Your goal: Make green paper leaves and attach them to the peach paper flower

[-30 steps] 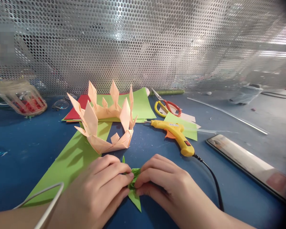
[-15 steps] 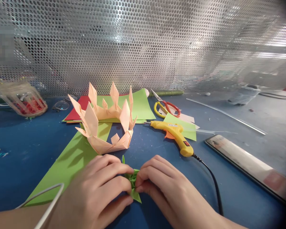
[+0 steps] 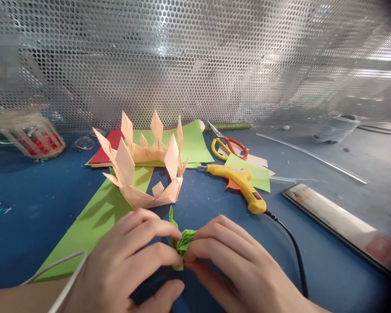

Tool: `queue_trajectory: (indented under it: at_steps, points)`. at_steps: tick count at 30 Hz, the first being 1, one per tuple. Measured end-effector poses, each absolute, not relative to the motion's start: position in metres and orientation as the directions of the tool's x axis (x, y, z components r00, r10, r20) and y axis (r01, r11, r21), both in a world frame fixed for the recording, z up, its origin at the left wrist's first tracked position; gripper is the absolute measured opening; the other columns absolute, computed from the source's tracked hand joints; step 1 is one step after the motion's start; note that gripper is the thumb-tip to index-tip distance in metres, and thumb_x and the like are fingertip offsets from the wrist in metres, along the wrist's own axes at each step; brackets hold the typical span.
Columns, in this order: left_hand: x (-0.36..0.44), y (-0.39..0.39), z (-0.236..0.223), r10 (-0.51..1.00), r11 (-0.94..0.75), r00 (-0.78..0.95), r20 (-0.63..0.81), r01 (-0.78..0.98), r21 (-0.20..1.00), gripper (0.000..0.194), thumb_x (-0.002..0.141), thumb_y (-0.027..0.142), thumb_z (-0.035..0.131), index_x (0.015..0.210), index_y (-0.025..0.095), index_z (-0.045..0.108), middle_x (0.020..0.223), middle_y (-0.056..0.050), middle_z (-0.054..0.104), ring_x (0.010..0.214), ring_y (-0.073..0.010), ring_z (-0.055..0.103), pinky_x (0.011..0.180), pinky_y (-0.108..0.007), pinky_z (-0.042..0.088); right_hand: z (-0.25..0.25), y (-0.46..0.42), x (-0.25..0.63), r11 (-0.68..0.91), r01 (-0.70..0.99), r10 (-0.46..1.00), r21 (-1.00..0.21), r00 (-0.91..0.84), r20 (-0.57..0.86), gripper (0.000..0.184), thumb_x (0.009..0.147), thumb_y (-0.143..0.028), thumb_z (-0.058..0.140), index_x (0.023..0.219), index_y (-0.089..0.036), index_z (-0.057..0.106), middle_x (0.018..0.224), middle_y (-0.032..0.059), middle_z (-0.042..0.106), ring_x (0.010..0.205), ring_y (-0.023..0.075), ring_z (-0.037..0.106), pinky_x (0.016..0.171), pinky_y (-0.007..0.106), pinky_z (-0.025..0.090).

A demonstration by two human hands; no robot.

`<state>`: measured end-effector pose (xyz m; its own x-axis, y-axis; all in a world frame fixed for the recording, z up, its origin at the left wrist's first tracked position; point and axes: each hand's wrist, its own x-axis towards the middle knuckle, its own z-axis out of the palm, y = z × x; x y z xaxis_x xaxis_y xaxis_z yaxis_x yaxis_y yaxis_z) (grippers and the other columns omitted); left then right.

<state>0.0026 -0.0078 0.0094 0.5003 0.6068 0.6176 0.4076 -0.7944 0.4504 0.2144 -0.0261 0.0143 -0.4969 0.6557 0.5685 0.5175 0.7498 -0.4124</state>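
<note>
Perforated silver metal panel (image 3: 182,56) across the top, blue tabletop (image 3: 202,200) below. Crumpled, folded green paper piece (image 3: 186,239) sits lower center, between both hands. Right hand (image 3: 237,256) pinches its right side. Left hand (image 3: 130,256) has fingertips touching its left side, thumb clear; can't tell if it grips. Peach folded-paper crown (image 3: 143,199) stands just above, center-left.

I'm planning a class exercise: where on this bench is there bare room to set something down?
Bare patches of blue table: on the left, between the jar and the long green sheet; centrally, between the paper crown and the glue gun; on the right, between the black cord and the phone. Crowded: behind the glue gun, where scissors and paper scraps overlap.
</note>
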Motion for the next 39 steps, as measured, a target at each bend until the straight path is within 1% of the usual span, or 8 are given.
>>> queue_trajectory:
  at_steps: [8, 13, 17, 21, 27, 32, 36, 39]
  points:
    - [0.003, -0.003, 0.013, 0.599, -0.8, 0.519, 0.61, 0.411, 0.436, 0.022, 0.092, 0.007, 0.057, 0.085, 0.025, 0.068, 0.101, 0.004, 0.069, 0.095, -0.0132, 0.061, 0.094, -0.025, 0.047, 0.013, -0.026, 0.212, 0.757, 0.538, 0.64, -0.371, -0.499, 0.584, 0.022, 0.103, -0.011, 0.049, 0.09, -0.017, 0.066, 0.082, 0.0047, 0.071, 0.073, 0.0164, 0.062, 0.069, 0.026, 0.054]
    - [0.001, -0.002, 0.016, 0.537, -0.84, 0.564, 0.628, 0.427, 0.335, 0.023, 0.088, 0.004, 0.059, 0.081, 0.024, 0.069, 0.095, 0.003, 0.073, 0.089, -0.0135, 0.064, 0.086, -0.024, 0.051, 0.008, -0.027, 0.213, 0.715, 0.659, 0.63, -0.235, -0.461, 0.626, 0.024, 0.103, -0.035, 0.057, 0.088, -0.024, 0.073, 0.08, 0.0053, 0.069, 0.072, 0.0177, 0.064, 0.067, 0.027, 0.055]
    - [0.001, -0.002, 0.013, 0.554, -0.831, 0.535, 0.638, 0.399, 0.388, 0.023, 0.088, 0.006, 0.057, 0.079, 0.024, 0.067, 0.094, 0.003, 0.073, 0.085, -0.0142, 0.065, 0.084, -0.026, 0.052, 0.004, -0.026, 0.214, 0.692, 0.698, 0.62, -0.182, -0.446, 0.646, 0.028, 0.1, -0.045, 0.059, 0.089, -0.026, 0.075, 0.08, 0.0061, 0.068, 0.074, 0.0187, 0.064, 0.068, 0.029, 0.055]
    - [0.003, -0.003, 0.013, 0.596, -0.803, 0.522, 0.61, 0.378, 0.462, 0.025, 0.086, 0.004, 0.055, 0.077, 0.024, 0.065, 0.089, 0.004, 0.067, 0.083, -0.0126, 0.062, 0.079, -0.025, 0.051, 0.007, -0.027, 0.216, 0.683, 0.708, 0.622, -0.18, -0.434, 0.652, 0.023, 0.099, -0.041, 0.061, 0.089, -0.026, 0.075, 0.08, 0.0053, 0.067, 0.074, 0.0182, 0.065, 0.067, 0.027, 0.054]
    - [0.004, -0.002, 0.017, 0.628, -0.778, 0.507, 0.591, 0.38, 0.5, 0.024, 0.085, 0.003, 0.054, 0.077, 0.023, 0.064, 0.088, 0.005, 0.063, 0.082, -0.0092, 0.059, 0.078, -0.019, 0.048, 0.016, -0.031, 0.217, 0.729, 0.621, 0.629, -0.286, -0.445, 0.637, 0.014, 0.101, -0.017, 0.057, 0.097, -0.023, 0.069, 0.082, 0.0017, 0.066, 0.076, 0.0141, 0.064, 0.07, 0.024, 0.052]
    - [0.0, -0.001, 0.015, 0.618, -0.785, 0.539, 0.572, 0.374, 0.494, 0.025, 0.086, 0.003, 0.054, 0.08, 0.024, 0.066, 0.085, 0.005, 0.061, 0.079, -0.0096, 0.058, 0.074, -0.019, 0.048, 0.015, -0.031, 0.217, 0.742, 0.597, 0.627, -0.304, -0.458, 0.63, 0.01, 0.101, -0.018, 0.059, 0.099, -0.023, 0.067, 0.085, 0.0015, 0.065, 0.081, 0.0141, 0.065, 0.073, 0.023, 0.052]
    - [0.001, -0.002, 0.014, 0.605, -0.796, 0.527, 0.597, 0.372, 0.478, 0.025, 0.086, 0.003, 0.054, 0.077, 0.024, 0.064, 0.082, 0.005, 0.061, 0.076, -0.01, 0.057, 0.071, -0.02, 0.048, 0.013, -0.03, 0.218, 0.723, 0.612, 0.644, -0.319, -0.431, 0.633, 0.004, 0.099, -0.023, 0.062, 0.097, -0.024, 0.066, 0.084, 0.0013, 0.064, 0.075, 0.0152, 0.063, 0.067, 0.026, 0.052]
    - [0.004, -0.003, 0.014, 0.613, -0.79, 0.494, 0.616, 0.372, 0.487, 0.026, 0.084, 0.001, 0.052, 0.072, 0.023, 0.059, 0.087, 0.006, 0.065, 0.079, -0.0082, 0.061, 0.075, -0.019, 0.05, 0.014, -0.032, 0.219, 0.714, 0.64, 0.628, -0.284, -0.406, 0.664, 0.004, 0.097, -0.027, 0.066, 0.095, -0.024, 0.065, 0.082, 0.0014, 0.062, 0.069, 0.0153, 0.06, 0.064, 0.027, 0.052]
